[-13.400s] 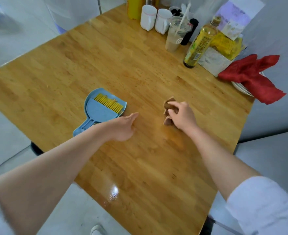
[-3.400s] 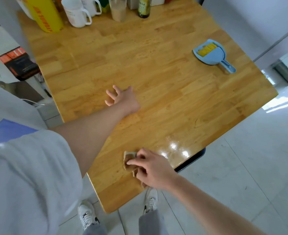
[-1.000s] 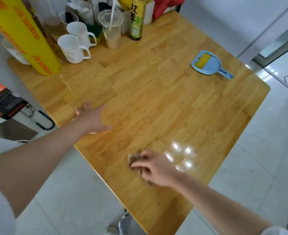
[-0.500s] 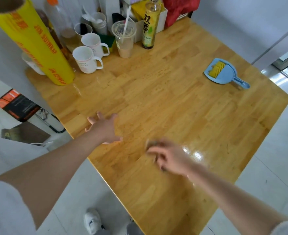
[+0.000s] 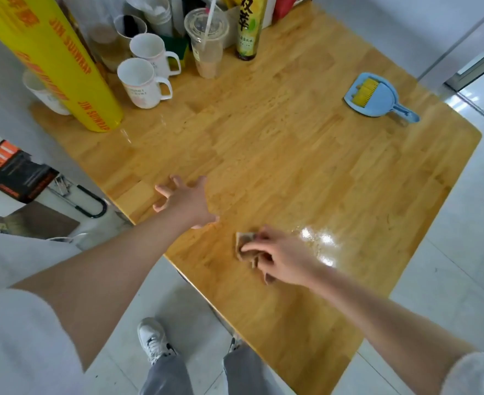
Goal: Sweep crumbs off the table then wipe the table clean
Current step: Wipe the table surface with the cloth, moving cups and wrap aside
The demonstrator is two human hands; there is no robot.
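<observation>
Head view: right hand grip pinched shut on rag; left hand spread, empty, bracing surface. Press flat, overlap strokes, avoid mugs.

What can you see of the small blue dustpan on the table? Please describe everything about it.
The dustpan is small, light blue and looks like plastic. It has a rounded, shallow pan and a short handle with a hole near the end, pointing toward the table's right edge. A brush with yellow bristles lies inside the pan. The dustpan lies flat on the wooden table, far from both hands; nothing else touches it.
</observation>
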